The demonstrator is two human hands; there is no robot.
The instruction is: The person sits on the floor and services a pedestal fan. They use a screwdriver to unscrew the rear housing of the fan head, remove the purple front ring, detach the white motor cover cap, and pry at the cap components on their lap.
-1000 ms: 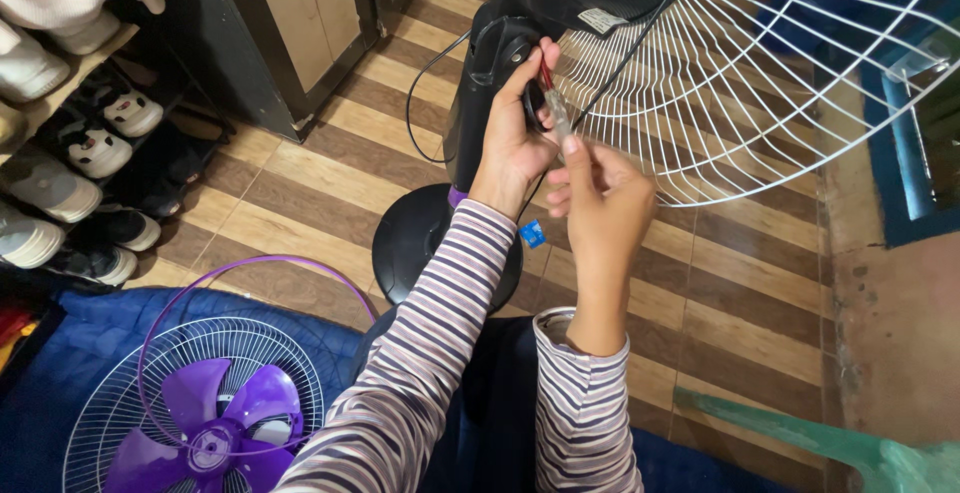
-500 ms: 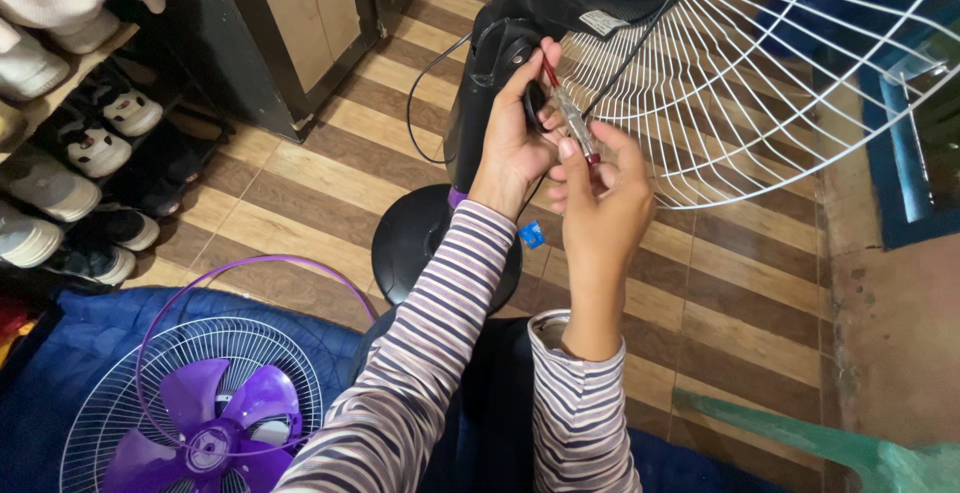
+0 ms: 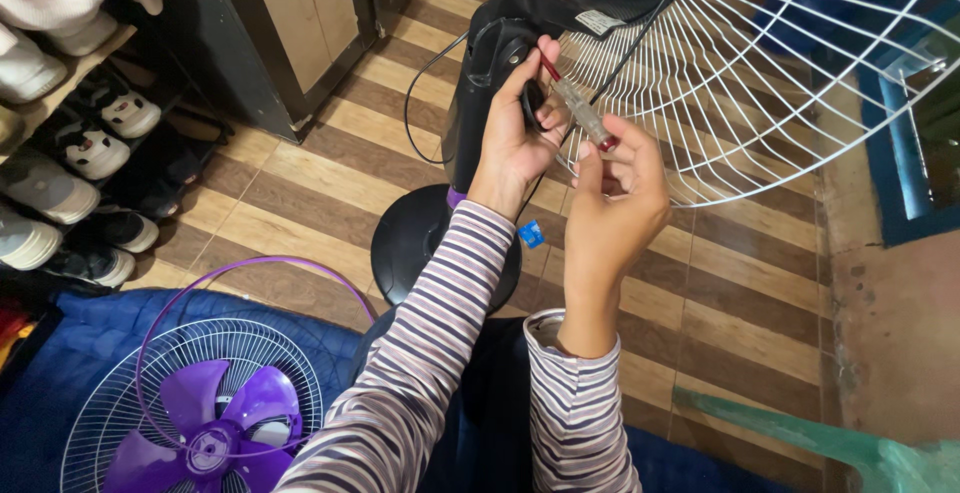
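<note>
My left hand (image 3: pixel 508 148) reaches up to the black standing fan (image 3: pixel 490 63). It closes on a small black part (image 3: pixel 531 103) at the back of the motor housing, and its fingertips touch the upper end of a screwdriver. That screwdriver (image 3: pixel 582 111) has a clear handle with red ends and lies slanted against the white wire fan guard (image 3: pixel 760 73). My right hand (image 3: pixel 615 208) pinches its lower end between thumb and fingers. Both arms wear striped sleeves.
The fan's round black base (image 3: pixel 410 243) stands on the striped tile floor, with a small blue piece (image 3: pixel 531 234) beside it. A purple fan blade in a white grille (image 3: pixel 190 413) lies on blue cloth at lower left. Shoes (image 3: pixel 85 143) fill a rack on the left. A dark cabinet (image 3: pixel 260 43) stands behind.
The screwdriver has tilted from nearly upright to slanted, its lower end swinging right. My right hand shifted slightly right and regripped the lower end. The left hand stayed on the fan.
</note>
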